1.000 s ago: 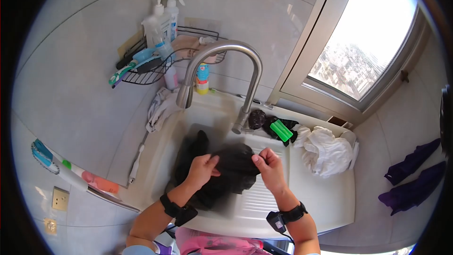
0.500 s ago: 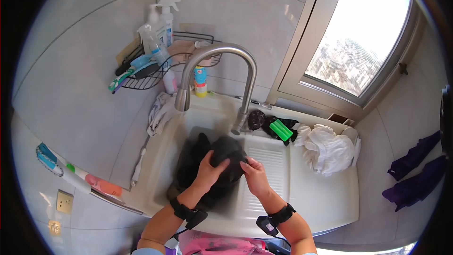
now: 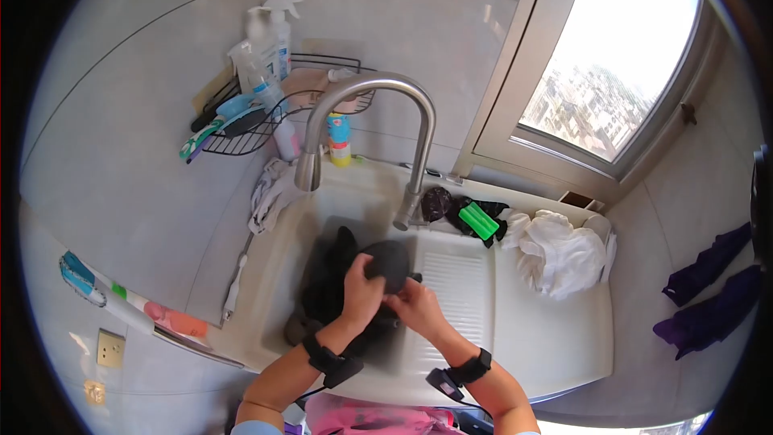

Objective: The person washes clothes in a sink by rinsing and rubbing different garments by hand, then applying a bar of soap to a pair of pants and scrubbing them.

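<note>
bright window glare at right; shadowed basin; curved, black-vignetted edges.

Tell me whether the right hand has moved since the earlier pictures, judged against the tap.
Yes: the right hand has moved left, from well right of the tap's base to almost straight below it in view.

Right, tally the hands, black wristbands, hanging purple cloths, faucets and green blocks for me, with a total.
Hands: 2
Black wristbands: 2
Hanging purple cloths: 2
Faucet: 1
Green block: 1
Total: 8
</note>
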The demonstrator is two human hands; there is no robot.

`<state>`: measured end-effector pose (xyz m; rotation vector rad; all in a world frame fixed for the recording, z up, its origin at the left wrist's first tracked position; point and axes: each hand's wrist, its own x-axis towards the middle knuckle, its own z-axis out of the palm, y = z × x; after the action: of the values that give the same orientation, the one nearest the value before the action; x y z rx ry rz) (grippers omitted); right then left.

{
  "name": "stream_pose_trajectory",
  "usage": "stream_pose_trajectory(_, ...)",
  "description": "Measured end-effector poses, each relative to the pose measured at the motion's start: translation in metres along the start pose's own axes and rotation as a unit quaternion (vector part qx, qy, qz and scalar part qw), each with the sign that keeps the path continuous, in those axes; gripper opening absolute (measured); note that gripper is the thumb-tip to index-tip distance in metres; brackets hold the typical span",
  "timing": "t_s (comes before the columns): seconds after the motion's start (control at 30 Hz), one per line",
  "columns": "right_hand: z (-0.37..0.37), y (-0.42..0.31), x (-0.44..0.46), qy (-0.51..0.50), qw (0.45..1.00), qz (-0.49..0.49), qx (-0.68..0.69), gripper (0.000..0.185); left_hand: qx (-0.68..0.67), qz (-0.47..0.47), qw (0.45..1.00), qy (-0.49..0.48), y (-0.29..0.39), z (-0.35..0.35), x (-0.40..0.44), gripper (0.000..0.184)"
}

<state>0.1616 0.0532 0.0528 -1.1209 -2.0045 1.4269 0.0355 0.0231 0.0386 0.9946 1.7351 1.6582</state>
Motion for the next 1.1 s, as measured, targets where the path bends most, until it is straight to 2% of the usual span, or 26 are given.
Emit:
stream_pose_trajectory(0.03, 0.001, 0.009, 0.005, 0.008, 0.996, 0.018, 0.092, 0.015, -0.020, -0.002, 0.999, -0.050, 0.009, -0.001, -0.004, 0.024)
stream_pose_trajectory(0.07, 0.002, 0.020, 0.012, 0.012, 0.983, 0.034, 0.182, 0.013, 0.029, 0.026, 0.997, -0.060, 0.010, -0.001, -0.005, 0.025)
stream_pose_trajectory(0.1, -0.001, 0.034, 0.018, 0.013, 0.940, 0.074, 0.332, 0.013, 0.080, 0.053, 0.993, -0.070, 0.009, -0.004, -0.006, 0.026)
stream_pose_trajectory(0.13, -0.006, 0.036, 0.021, 0.018, 0.905, 0.082, 0.416, 0.013, 0.131, 0.078, 0.985, -0.078, 0.007, -0.007, -0.009, 0.027)
stream_pose_trajectory(0.2, -0.018, 0.036, 0.031, 0.026, 0.812, 0.093, 0.575, 0.015, 0.146, 0.014, 0.980, -0.134, -0.002, -0.016, -0.012, 0.028)
stream_pose_trajectory(0.23, -0.026, 0.037, 0.033, 0.006, 0.815, 0.090, 0.573, 0.020, 0.153, -0.017, 0.975, -0.163, -0.007, -0.019, -0.012, 0.029)
stream_pose_trajectory(0.33, -0.024, 0.029, 0.027, -0.050, 0.772, 0.227, 0.592, 0.012, 0.070, 0.097, 0.990, -0.078, -0.029, -0.020, -0.002, 0.028)
stream_pose_trajectory(0.37, -0.021, 0.031, 0.026, -0.085, 0.799, 0.233, 0.548, 0.015, 0.029, 0.017, 0.994, -0.100, -0.034, -0.030, 0.012, 0.027)
stream_pose_trajectory(0.4, -0.015, 0.032, 0.024, -0.120, 0.822, 0.238, 0.503, 0.020, -0.065, -0.128, 0.987, -0.070, -0.040, -0.034, 0.027, 0.027)
stream_pose_trajectory(0.43, -0.011, 0.034, 0.021, -0.154, 0.842, 0.242, 0.457, 0.025, -0.218, -0.230, 0.942, -0.107, -0.036, -0.040, 0.037, 0.026)
stream_pose_trajectory(0.47, -0.011, 0.036, 0.019, -0.176, 0.846, 0.225, 0.449, 0.033, -0.365, -0.322, 0.863, -0.138, -0.034, -0.043, 0.041, 0.026)
stream_pose_trajectory(0.53, -0.018, 0.037, 0.022, -0.224, 0.856, 0.186, 0.428, 0.048, -0.394, -0.388, 0.826, -0.106, -0.023, -0.036, 0.030, 0.021)
stream_pose_trajectory(0.57, -0.023, 0.036, 0.030, -0.208, 0.842, 0.191, 0.460, 0.049, -0.409, -0.420, 0.805, -0.088, -0.022, -0.033, 0.024, 0.019)
stream_pose_trajectory(0.67, -0.028, 0.045, 0.038, -0.146, 0.800, 0.211, 0.543, 0.051, -0.338, -0.433, 0.804, -0.229, -0.037, -0.030, 0.001, 0.028)
stream_pose_trajectory(0.7, -0.026, 0.046, 0.041, -0.129, 0.795, 0.212, 0.553, 0.051, -0.314, -0.386, 0.820, -0.282, -0.052, -0.035, 0.005, 0.027)
stream_pose_trajectory(0.73, -0.024, 0.045, 0.043, -0.113, 0.790, 0.212, 0.564, 0.050, -0.169, -0.273, 0.919, -0.231, -0.034, -0.037, 0.007, 0.026)
stream_pose_trajectory(0.77, -0.022, 0.045, 0.041, -0.099, 0.776, 0.205, 0.588, 0.049, -0.016, -0.149, 0.974, -0.170, -0.013, -0.042, 0.008, 0.024)
stream_pose_trajectory(0.8, -0.021, 0.046, 0.040, -0.097, 0.771, 0.208, 0.594, 0.049, 0.137, -0.018, 0.985, -0.102, 0.008, -0.046, 0.009, 0.023)
stream_pose_trajectory(0.83, -0.020, 0.047, 0.039, -0.096, 0.766, 0.211, 0.599, 0.048, 0.217, 0.220, 0.951, 0.031, 0.019, -0.046, 0.009, 0.029)
stream_pose_trajectory(0.93, -0.010, 0.040, 0.040, -0.109, 0.780, 0.215, 0.577, 0.045, 0.176, 0.275, 0.917, -0.228, 0.029, -0.042, 0.005, 0.032)
stream_pose_trajectory(1.0, -0.007, 0.028, 0.037, -0.111, 0.801, 0.210, 0.549, 0.043, 0.241, 0.137, 0.905, -0.323, 0.028, -0.040, -0.005, 0.029)
stream_pose_trajectory(1.07, -0.007, 0.012, 0.037, -0.092, 0.822, 0.188, 0.530, 0.041, 0.299, -0.006, 0.866, -0.401, 0.043, -0.044, -0.008, 0.026)
stream_pose_trajectory(1.1, -0.006, 0.012, 0.036, -0.089, 0.819, 0.183, 0.536, 0.041, 0.361, 0.048, 0.824, -0.433, 0.053, -0.047, -0.005, 0.029)
